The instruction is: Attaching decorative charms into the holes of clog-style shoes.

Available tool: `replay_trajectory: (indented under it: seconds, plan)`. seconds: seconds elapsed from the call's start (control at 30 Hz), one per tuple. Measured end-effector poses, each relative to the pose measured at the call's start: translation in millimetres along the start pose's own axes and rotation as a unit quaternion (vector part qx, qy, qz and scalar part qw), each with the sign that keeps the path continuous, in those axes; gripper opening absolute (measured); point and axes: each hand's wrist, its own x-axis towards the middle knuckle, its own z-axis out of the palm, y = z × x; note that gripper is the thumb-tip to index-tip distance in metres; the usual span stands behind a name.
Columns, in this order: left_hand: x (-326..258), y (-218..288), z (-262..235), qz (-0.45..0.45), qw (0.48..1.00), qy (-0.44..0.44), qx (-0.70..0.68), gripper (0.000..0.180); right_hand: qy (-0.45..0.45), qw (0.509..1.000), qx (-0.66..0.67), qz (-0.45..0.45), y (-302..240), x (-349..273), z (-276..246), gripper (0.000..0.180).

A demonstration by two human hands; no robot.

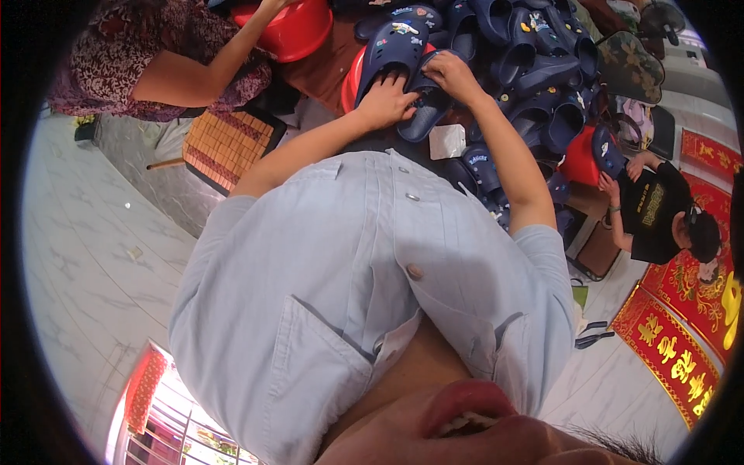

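In front of me a navy clog point(397, 50) with small coloured charms on its upper lies toe away. My left hand point(385, 102) has its fingers curled into the clog's opening. Its thumb reaches toward a second navy clog point(425, 116), which lies beside the first with its insole showing. Bent and closed together, the fingers of my right hand point(452, 76) grip this second clog near its upper. My right fingertips are partly hidden, so anything small between them cannot be made out. A red tub point(353, 81) shows partly behind the first clog.
Many navy clogs point(535, 70) are heaped ahead and to the right. A small white packet point(447, 142) lies near my right forearm. At the upper left a person's arm point(182, 77) reaches to a red basin point(291, 35). Another person point(659, 205) at the right holds a clog by a red tub.
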Motion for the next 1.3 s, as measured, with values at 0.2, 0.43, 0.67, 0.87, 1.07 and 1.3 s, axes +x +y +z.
replay_trajectory:
  seconds: [0.2,0.43,0.67,0.87,1.07,1.3]
  plan:
    - [-2,-1,0,0.003,1.000,0.003,0.004,0.038,-0.006,0.997,-0.026,0.077,-8,-13,-1,0.021]
    - [-1,2,-4,-0.007,1.000,-0.014,0.006,0.037,-0.057,0.985,-0.053,0.157,-13,-21,-7,0.026]
    - [1,3,-5,-0.003,0.999,-0.032,0.011,0.037,-0.087,0.982,-0.086,0.144,-16,-24,-11,0.029]
    - [0,3,-1,-0.005,0.999,-0.024,0.045,0.038,-0.110,0.984,-0.089,0.105,-26,-26,-23,0.048]
    - [2,5,0,-0.013,0.999,-0.033,0.036,0.038,0.009,0.986,-0.130,0.108,-34,-28,7,0.041]
    - [4,8,2,-0.020,0.999,-0.022,0.036,0.035,0.096,0.977,-0.167,0.088,-35,-24,22,0.021]
